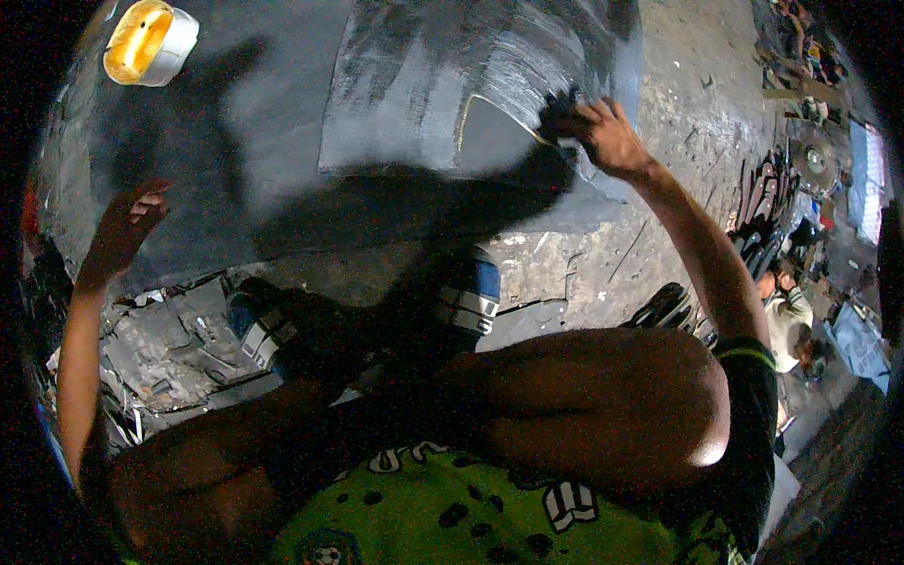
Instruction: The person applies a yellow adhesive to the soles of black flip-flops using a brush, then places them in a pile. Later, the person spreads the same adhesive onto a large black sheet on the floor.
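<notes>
My right hand (614, 139) is closed on a dark, ragged-edged brush or pad (559, 115), whose exact kind I cannot make out. It presses at the edge of a curved cut-out in a dark grey sheet (395, 104), which carries pale, wet-looking sweeping streaks. A thin yellowish line runs along the cut-out's edge. My left hand (132, 221) hangs in shadow over the left side, fingers loosely bent, with nothing in it. A white tub (169, 47) coated inside with yellow-orange stuff stands at the far left.
A larger dark sheet (273, 113) lies under the streaked one. Broken scraps (160, 348) cover the floor near my left foot. Dark cut pieces (767, 193) are stacked at the right. Another person (789, 315) sits farther right. My shoes (471, 297) are close to the sheet's near edge.
</notes>
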